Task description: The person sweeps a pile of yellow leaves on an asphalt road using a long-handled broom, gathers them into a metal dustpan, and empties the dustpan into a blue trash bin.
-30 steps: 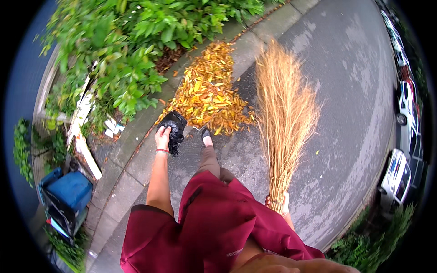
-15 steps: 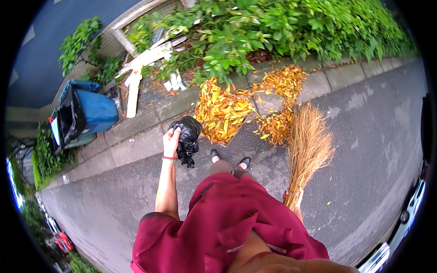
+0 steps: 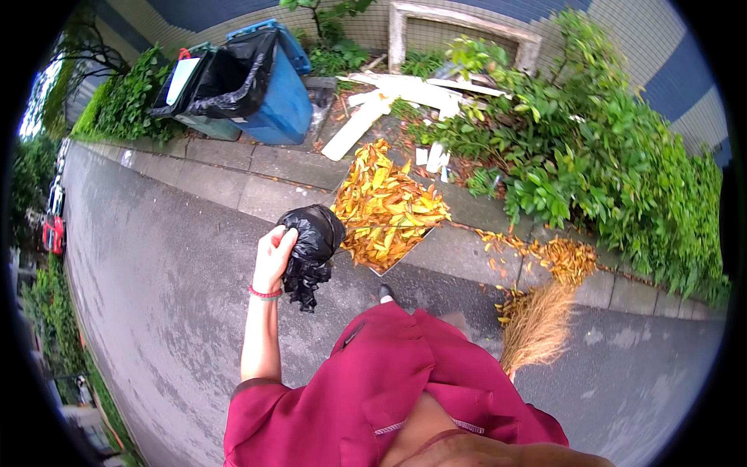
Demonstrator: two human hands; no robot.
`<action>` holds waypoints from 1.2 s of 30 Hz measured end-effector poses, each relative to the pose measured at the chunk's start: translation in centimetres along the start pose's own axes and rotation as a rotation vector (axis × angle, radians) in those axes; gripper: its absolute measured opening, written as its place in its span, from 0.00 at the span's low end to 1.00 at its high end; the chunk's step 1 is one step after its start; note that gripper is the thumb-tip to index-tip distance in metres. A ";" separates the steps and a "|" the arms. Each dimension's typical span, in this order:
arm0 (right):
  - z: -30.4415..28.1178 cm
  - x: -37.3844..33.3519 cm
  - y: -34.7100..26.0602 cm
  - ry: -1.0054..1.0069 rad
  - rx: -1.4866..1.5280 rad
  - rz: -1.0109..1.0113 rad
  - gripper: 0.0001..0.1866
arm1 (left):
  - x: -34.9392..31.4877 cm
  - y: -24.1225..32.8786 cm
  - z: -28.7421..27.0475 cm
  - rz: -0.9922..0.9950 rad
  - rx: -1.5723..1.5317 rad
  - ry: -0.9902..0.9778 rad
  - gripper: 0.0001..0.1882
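My left hand, with a beaded bracelet at the wrist, is closed round something covered in crumpled black plastic. Just beyond it, a dustpan is heaped with yellow and brown leaves; a thin line runs across the heap from the black plastic. On my right is a straw broom, its bristles touching a strip of loose leaves by the kerb. My right hand, at the broom's near end, is almost wholly hidden behind my red clothing; only a sliver shows there.
A blue wheeled bin lined with a black bag stands open at the far left, beside a green bin. White boards lie behind the kerb. Green bushes line the right side. Parked cars stand at far left.
My view and body have turned left, bringing the bins nearer the middle. The loaded dustpan is closer to the bins. The broom now sits lower in view, and my right hand has become mostly hidden.
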State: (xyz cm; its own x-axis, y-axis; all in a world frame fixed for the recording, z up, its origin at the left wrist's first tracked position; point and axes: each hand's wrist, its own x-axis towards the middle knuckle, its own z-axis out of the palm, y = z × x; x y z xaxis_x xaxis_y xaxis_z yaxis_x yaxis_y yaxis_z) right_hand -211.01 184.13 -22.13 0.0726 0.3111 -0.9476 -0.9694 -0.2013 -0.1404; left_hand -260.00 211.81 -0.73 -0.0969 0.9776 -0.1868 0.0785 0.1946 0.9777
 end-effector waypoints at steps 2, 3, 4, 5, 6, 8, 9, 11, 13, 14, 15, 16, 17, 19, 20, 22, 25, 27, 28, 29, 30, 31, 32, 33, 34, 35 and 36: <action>5.6 1.7 2.1 -0.047 -0.050 0.025 0.30 | 1.1 4.0 -4.1 0.007 0.005 0.092 0.07; 8.4 2.5 3.1 -0.070 -0.076 0.042 0.30 | 1.8 5.8 -6.7 0.028 0.055 0.119 0.07; 11.1 3.4 4.2 -0.090 -0.096 0.060 0.30 | 2.7 7.6 -9.6 0.044 0.107 0.145 0.07; 13.6 4.3 5.1 -0.107 -0.125 0.073 0.30 | 3.4 9.4 -12.4 0.046 0.109 0.183 0.07; 16.3 5.2 6.2 -0.121 -0.149 0.082 0.30 | 4.4 11.3 -15.0 0.045 0.113 0.218 0.07; 21.0 7.2 8.0 -0.143 -0.177 0.100 0.30 | 7.4 15.1 -18.4 0.042 0.089 0.319 0.10; 23.4 8.3 9.0 -0.154 -0.187 0.109 0.30 | 9.0 16.6 -20.5 0.045 0.103 0.368 0.11; 28.2 10.8 11.1 -0.181 -0.200 0.132 0.30 | 12.1 19.0 -25.3 0.048 0.104 0.459 0.13; 33.6 13.3 13.5 -0.216 -0.221 0.180 0.30 | 14.2 22.5 -30.9 0.025 0.111 0.521 0.14; 36.2 14.4 14.7 -0.226 -0.229 0.194 0.29 | 15.5 24.4 -32.3 0.025 0.049 0.492 0.14; 39.0 15.5 15.6 -0.244 -0.234 0.203 0.29 | 17.5 26.2 -32.8 0.032 0.019 0.531 0.13; 40.8 16.0 17.1 -0.244 -0.243 0.221 0.29 | 18.9 27.7 -33.7 0.017 0.005 0.572 0.13; 43.4 17.1 18.1 -0.248 -0.243 0.239 0.29 | 20.7 28.9 -36.9 0.000 0.042 0.576 0.13; 48.2 17.9 20.1 -0.263 -0.262 0.259 0.29 | 24.8 32.2 -38.8 -0.009 0.100 0.604 0.15; 50.8 18.5 21.4 -0.272 -0.267 0.261 0.29 | 27.4 33.6 -39.3 -0.023 0.149 0.621 0.15; 55.2 18.8 23.7 -0.290 -0.294 0.279 0.29 | 32.2 35.5 -42.0 -0.104 0.186 0.637 0.17; 60.8 18.1 27.1 -0.328 -0.285 0.306 0.29 | 41.7 36.9 -48.3 -0.091 0.231 0.651 0.16; 63.7 17.9 30.9 -0.345 -0.317 0.363 0.29 | 46.4 36.4 -51.2 -0.048 0.296 0.760 0.14; 65.2 17.8 32.9 -0.350 -0.320 0.377 0.29 | 49.5 35.8 -52.0 -0.018 0.304 0.788 0.13; 67.0 17.8 34.8 -0.354 -0.312 0.380 0.29 | 53.0 35.4 -50.3 -0.087 0.286 0.762 0.11; 69.2 17.3 37.3 -0.370 -0.316 0.405 0.29 | 56.1 35.9 -54.2 0.061 0.632 0.777 0.12; 71.4 17.1 39.6 -0.378 -0.316 0.419 0.29 | 58.5 36.8 -55.2 0.004 0.669 0.691 0.12; 73.6 16.9 41.9 -0.381 -0.318 0.432 0.29 | 61.0 38.1 -55.5 -0.046 0.702 0.601 0.12; 75.9 17.0 43.7 -0.387 -0.307 0.427 0.29 | 64.2 38.6 -55.1 -0.057 0.605 0.473 0.13; 78.0 16.7 45.9 -0.396 -0.313 0.449 0.29 | 67.2 39.6 -56.8 -0.067 0.726 0.426 0.15; 79.9 16.3 48.3 -0.401 -0.314 0.469 0.29 | 70.3 40.4 -58.4 -0.022 0.905 0.428 0.16; 82.1 16.1 50.3 -0.396 -0.309 0.471 0.29 | 74.1 40.4 -58.2 0.026 1.069 0.405 0.18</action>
State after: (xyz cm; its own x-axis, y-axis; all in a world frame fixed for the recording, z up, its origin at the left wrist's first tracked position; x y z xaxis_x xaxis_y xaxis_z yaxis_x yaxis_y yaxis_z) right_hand -277.84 255.29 -20.93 -0.4883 0.4294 -0.7597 -0.7608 -0.6359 0.1296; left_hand -321.79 287.46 30.50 -0.3806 0.9223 0.0668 0.8702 0.3328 0.3634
